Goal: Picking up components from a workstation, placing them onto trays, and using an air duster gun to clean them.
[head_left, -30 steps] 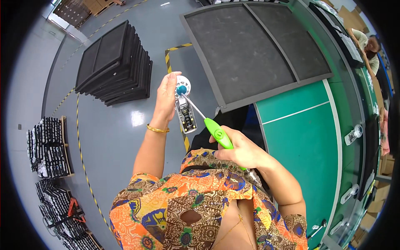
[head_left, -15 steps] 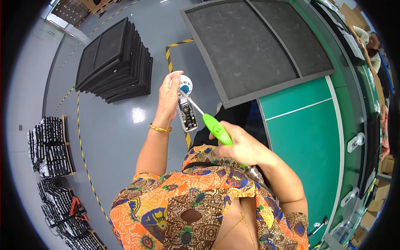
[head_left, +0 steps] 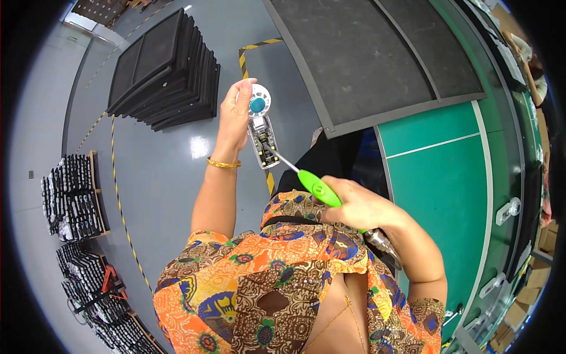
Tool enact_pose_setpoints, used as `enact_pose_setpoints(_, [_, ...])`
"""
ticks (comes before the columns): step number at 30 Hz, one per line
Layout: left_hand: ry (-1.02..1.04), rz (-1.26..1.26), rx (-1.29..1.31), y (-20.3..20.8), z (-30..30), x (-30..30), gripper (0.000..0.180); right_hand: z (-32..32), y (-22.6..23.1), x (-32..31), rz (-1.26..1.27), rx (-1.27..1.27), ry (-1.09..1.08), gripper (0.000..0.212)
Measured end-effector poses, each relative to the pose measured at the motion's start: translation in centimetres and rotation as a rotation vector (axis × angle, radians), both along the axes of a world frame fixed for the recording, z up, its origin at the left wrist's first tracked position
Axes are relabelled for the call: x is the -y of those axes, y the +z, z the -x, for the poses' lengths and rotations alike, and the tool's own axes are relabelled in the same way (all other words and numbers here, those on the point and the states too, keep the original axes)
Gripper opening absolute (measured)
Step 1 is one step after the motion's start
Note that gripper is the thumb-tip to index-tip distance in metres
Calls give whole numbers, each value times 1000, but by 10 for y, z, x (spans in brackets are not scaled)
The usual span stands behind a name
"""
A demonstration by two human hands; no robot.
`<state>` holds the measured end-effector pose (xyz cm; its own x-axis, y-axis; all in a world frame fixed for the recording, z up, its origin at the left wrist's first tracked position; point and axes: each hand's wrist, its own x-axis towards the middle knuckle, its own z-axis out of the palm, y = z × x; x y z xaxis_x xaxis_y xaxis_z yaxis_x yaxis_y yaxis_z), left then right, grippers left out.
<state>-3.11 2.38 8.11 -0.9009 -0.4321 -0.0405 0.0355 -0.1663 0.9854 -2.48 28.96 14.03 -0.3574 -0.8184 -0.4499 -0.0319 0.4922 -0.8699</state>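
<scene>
My left hand (head_left: 233,121) grips a white device (head_left: 263,147) by its round head, holding it up in front of me. The round head carries a teal disc (head_left: 257,105), and the long body below lies uncovered, with dark and metallic parts inside. In my right hand (head_left: 361,203) is a screwdriver (head_left: 319,188) with a bright green body and a long metal shaft. Its tip reaches the lower part of the device's inside; whether it sits in a screw is too small to tell. A metal fitting (head_left: 380,241) shows behind my right hand.
Large black trays (head_left: 377,65) lie over the green worktable (head_left: 439,177) at right. More black trays (head_left: 168,68) are stacked on the floor at far left. Similar white devices (head_left: 507,211) stand along the table's right edge. Loaded pallets (head_left: 73,197) line the left. A person (head_left: 536,76) works across the table.
The screwdriver tip has moved from the teal disc area down to the open body of the device. My left hand and the device have shifted slightly up in view.
</scene>
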Motion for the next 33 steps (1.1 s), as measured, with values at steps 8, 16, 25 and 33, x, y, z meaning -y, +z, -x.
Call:
enact_pose_setpoints(8, [2, 31, 8, -4, -5, 2, 37, 0, -6, 6, -30, 12, -4, 36])
enact_pose_setpoints(16, [-24, 103, 21, -6, 1, 9, 40, -1, -19, 8, -95, -2, 113, 38])
enact_pose_setpoints(25, [-238, -320, -132, 62, 36, 31, 50, 26, -29, -56, 380, 422, -218, 34])
enact_pose_setpoints(33, [-1025, -442, -156, 136, 228, -159, 56, 34, -81, -159, 1184, 994, -748, 34])
